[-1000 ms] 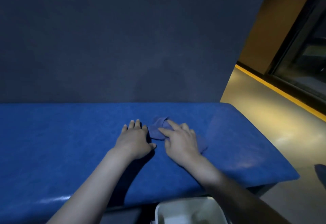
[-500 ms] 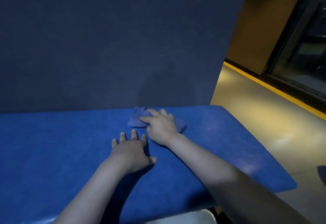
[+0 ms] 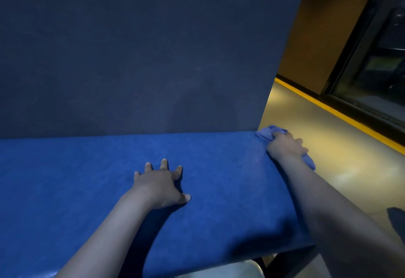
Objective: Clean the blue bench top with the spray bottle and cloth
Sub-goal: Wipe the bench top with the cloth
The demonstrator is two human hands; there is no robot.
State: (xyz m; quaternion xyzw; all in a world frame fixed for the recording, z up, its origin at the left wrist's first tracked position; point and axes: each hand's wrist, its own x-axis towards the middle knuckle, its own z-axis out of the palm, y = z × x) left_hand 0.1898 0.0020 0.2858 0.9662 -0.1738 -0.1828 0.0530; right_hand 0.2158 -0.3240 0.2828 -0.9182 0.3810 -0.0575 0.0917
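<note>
Our left hand point(image 3: 161, 186) rests flat, fingers spread, mid-bench on the blue bench top point(image 3: 65, 179). At the far right corner our right hand point(image 3: 286, 147) presses the cloth point(image 3: 268, 132). It is blue, crumpled, and, we judge, soft, light, best bunched under the palm.

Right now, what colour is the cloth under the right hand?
Light blue-purple, paler than the bench top; the cloth shows only in the head view, under the right hand.
</note>
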